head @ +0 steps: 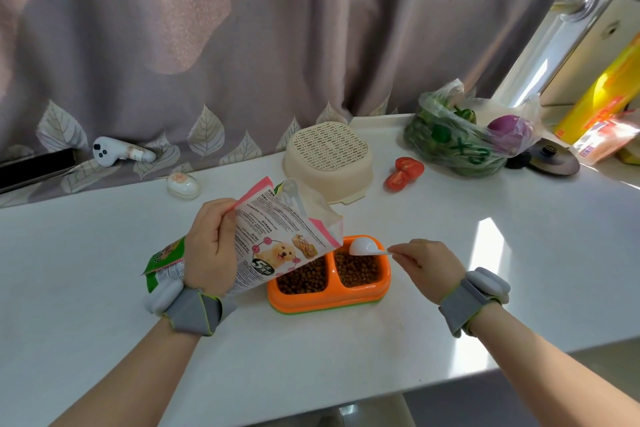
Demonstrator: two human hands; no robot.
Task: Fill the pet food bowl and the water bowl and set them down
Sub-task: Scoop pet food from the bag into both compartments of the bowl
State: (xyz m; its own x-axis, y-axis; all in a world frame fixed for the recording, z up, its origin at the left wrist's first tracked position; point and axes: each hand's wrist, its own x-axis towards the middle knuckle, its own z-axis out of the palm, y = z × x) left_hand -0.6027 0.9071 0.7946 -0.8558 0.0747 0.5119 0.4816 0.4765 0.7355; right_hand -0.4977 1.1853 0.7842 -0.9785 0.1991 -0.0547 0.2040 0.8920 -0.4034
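On the white countertop (450,270) before a grey leaf-print curtain (277,28), an orange plastic two-compartment pet bowl (329,302) sits with brown kibble in both wells. The left hand (211,250) grips a tilted printed dog-food bag (273,236) beside it, while the right hand (427,263) pinches a white plastic scoop (363,248) over the right well. Farther back lie an upturned beige plastic colander (329,163), halved red tomatoes (403,173) and a clear bag of vegetables (460,135).

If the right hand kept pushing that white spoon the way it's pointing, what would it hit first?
Probably the open pet food bag held by the left hand. The right hand aims its white plastic spoon leftward over the orange double bowl; depth is uncertain.
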